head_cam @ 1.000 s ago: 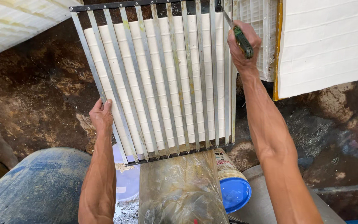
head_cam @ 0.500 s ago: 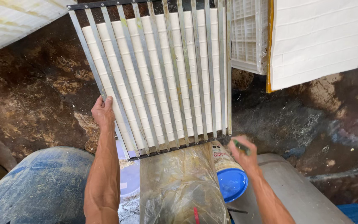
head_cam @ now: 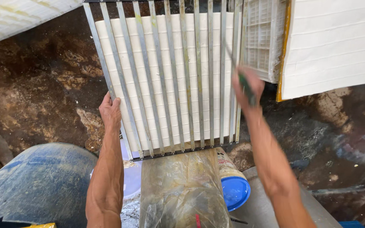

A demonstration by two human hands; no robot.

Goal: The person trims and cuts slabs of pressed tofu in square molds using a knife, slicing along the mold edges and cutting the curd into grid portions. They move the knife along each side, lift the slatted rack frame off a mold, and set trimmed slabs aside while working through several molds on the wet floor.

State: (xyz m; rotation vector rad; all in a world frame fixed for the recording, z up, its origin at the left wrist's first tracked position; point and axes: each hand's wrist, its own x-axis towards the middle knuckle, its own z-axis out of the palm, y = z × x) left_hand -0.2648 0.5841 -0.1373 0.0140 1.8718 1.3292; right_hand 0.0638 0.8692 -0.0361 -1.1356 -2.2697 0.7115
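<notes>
Metal slat frame (head_cam: 172, 80) gripped at its left edge by left fingers (head_cam: 106, 101); right fingers (head_cam: 250, 82) around green-handled tool (head_cam: 246, 88).

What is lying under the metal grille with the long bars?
Under the metal grille lies a white ribbed panel, visible between the bars. Its lower end rests on a plastic-wrapped block. Anything beneath the panel is covered.

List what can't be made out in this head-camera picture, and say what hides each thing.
- Right hand: motion-blurred; its grip on the green-handled tool and the tool's tip are unclear.
- Grey metal slatted frame: top cut off by the picture's upper edge.
- White ribbed panel: partly hidden behind the slats.
- Blue-lidded can: partly covered by the clear plastic-wrapped block.
- Left hand: fingertips hidden behind the frame's edge.
</notes>
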